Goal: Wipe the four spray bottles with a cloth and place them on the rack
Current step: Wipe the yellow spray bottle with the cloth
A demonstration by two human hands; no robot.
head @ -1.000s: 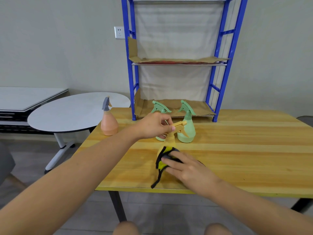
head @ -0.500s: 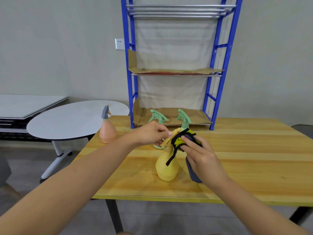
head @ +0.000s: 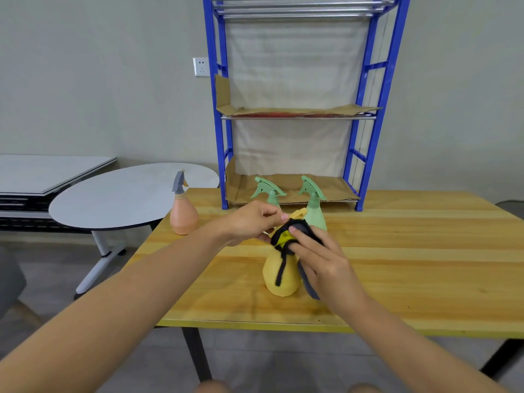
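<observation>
Yellow spray bottle stands upright, nozzle pointing away; left hand pinches its trigger head, right hand grips cloth

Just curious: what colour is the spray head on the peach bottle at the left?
Grey, on the peach bottle, seen in the head view.

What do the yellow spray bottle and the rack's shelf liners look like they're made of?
Yellow spray bottle: probably matte plastic, going by its smooth, even colour and lack of glare. Shelf liners: corrugated cardboard, brown with bent flaps and raw edges, lying on the blue metal rack.
</observation>
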